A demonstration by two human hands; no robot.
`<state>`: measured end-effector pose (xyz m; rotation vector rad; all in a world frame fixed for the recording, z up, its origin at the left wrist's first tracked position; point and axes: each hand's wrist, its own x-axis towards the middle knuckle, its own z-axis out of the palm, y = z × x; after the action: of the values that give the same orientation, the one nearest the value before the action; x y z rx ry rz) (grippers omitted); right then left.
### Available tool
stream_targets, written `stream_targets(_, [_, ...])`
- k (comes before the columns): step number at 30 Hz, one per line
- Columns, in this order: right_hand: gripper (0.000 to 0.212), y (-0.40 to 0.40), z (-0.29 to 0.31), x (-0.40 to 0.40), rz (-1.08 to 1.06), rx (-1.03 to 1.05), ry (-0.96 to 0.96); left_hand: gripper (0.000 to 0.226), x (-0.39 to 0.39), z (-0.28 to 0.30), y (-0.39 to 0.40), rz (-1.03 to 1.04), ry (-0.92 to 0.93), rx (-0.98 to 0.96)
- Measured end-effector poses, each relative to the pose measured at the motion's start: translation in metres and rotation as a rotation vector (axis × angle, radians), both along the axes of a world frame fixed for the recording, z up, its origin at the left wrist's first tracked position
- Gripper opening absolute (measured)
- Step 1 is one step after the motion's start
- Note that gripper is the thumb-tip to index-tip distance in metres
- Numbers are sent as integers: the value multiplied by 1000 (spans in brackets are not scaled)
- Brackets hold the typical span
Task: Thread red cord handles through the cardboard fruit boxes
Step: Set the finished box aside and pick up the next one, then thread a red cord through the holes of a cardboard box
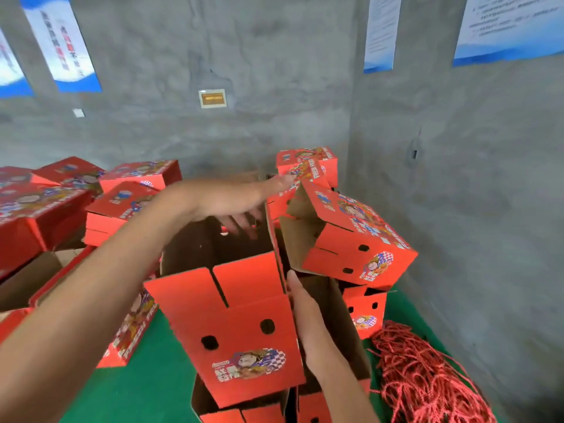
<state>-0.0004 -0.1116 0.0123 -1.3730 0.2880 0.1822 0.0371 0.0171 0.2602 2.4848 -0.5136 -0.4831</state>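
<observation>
Box (pixel 241 319): standing open on the green table (pixel 146 386), two holes facing me. Cords (pixel 427 383): red heap lying at the right, apart from both hands. My left hand (pixel 235 199): reaching inside the box, fingers spread, holding nothing. My right hand (pixel 305 312): pressing flat against the box's right side.

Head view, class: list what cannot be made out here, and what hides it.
- Left hand: fingertips blurred inside the box.
- Right hand: fingers hidden behind the box's side.
- Cords: cut off by the bottom edge.
- Posters: text too small and blurred.
</observation>
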Motion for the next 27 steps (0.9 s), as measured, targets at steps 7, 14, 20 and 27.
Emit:
stream_targets(7, [66, 20, -16, 4, 48, -67, 26, 17, 23, -23, -10, 145, 321, -140])
stream_targets(14, [25, -17, 10, -1, 15, -273, -245, 34, 36, -65, -7, 144, 431, -69])
stream_targets(20, [15, -109, 12, 18, -271, -506, -340, 25, 41, -82, -9, 116, 418, -22])
stream_targets(27, [24, -207, -110, 3, -241, -879, 94, 28, 63, -114, -14, 180, 355, 60])
